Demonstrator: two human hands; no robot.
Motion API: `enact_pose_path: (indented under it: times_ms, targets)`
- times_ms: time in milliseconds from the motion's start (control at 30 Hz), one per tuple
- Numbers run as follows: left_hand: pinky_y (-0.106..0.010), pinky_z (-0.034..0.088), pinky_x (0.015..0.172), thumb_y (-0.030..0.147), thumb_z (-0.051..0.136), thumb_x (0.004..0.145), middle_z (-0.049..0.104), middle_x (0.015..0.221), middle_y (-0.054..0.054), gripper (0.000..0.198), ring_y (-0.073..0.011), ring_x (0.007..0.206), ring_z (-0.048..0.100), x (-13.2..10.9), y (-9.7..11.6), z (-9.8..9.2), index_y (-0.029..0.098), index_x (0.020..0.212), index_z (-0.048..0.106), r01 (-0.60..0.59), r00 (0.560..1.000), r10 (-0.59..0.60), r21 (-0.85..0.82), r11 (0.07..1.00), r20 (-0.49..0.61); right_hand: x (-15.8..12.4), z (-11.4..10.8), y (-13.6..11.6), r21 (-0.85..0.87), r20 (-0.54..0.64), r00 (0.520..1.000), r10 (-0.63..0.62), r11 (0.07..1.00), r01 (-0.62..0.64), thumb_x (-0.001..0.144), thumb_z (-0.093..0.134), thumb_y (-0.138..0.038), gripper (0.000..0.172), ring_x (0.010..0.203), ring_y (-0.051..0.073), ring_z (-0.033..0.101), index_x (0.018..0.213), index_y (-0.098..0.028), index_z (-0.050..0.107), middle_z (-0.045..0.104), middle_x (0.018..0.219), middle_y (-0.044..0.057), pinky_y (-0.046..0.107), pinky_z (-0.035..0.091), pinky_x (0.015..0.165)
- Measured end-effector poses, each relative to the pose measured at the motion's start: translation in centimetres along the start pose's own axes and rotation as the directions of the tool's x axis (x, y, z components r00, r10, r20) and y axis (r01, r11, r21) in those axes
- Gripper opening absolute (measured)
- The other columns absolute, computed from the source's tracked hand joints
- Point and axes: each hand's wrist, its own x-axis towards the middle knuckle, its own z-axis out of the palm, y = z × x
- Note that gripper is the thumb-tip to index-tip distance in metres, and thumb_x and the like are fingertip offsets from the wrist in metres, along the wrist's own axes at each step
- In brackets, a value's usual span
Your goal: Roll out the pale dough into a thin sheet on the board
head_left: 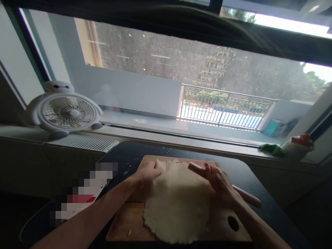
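Observation:
A large, pale sheet of rolled-out dough (177, 204) with ragged edges covers the middle of a wooden cutting board (124, 223). At its upper left edge my left hand (148, 173) is closed, fingers curled on the dough's rim; the fingertips are partly hidden. My right hand (219, 178) wraps round a wooden rolling pin (247, 196), which lies slanted over the dough's right side. One end of the pin rests near the upper edge of the dough, and the other sticks out past my wrist to the right.
The board lies on a black table (153, 148) dusted with flour specks. A blurred-out white and red item (85, 193) is at left. A white fan (72, 112) stands by the window, and a jar with an orange lid (298, 148) beside a green cloth (272, 149) on the sill.

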Motion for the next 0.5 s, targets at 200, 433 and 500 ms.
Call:
enact_pose_path:
  times_ms: [200,433,500]
  targets:
    - [-0.019,0.04,0.045,0.031,0.054,0.07,0.06,0.062,-0.001,0.019,-0.0116,0.052,0.055,0.5,-0.5,-2.7,0.015,0.074,0.061,-0.058,0.983,0.06,0.017,0.998,-0.173,1.8,2.9,-9.1,-0.017,0.022,0.977,-0.214,0.977,0.215,0.093,0.026,-0.038,0.039,0.079,0.015,0.053,0.079,-0.021,0.058,0.061,0.085,0.005,0.025,0.034,0.07]
    - [-0.02,0.042,0.053,0.028,0.058,0.069,0.064,0.065,0.0,0.041,-0.015,0.062,0.06,-2.0,-1.1,-2.4,0.018,0.109,0.058,-0.103,0.977,0.115,0.074,0.992,-0.177,6.3,5.0,-13.4,-0.06,-0.002,0.991,-0.134,0.989,0.134,0.092,0.024,-0.041,0.042,0.09,0.021,0.047,0.086,-0.019,0.059,0.057,0.096,0.01,0.033,0.035,0.079]
    - [-0.02,0.042,0.054,0.026,0.058,0.07,0.063,0.063,0.001,0.048,-0.0145,0.06,0.06,-2.6,-1.2,-2.5,0.018,0.117,0.054,-0.117,0.983,0.124,0.058,0.991,-0.134,5.4,5.2,-13.9,-0.019,0.045,0.979,-0.199,0.98,0.2,0.093,0.022,-0.038,0.041,0.094,0.02,0.046,0.089,-0.02,0.059,0.057,0.098,0.009,0.033,0.034,0.081]
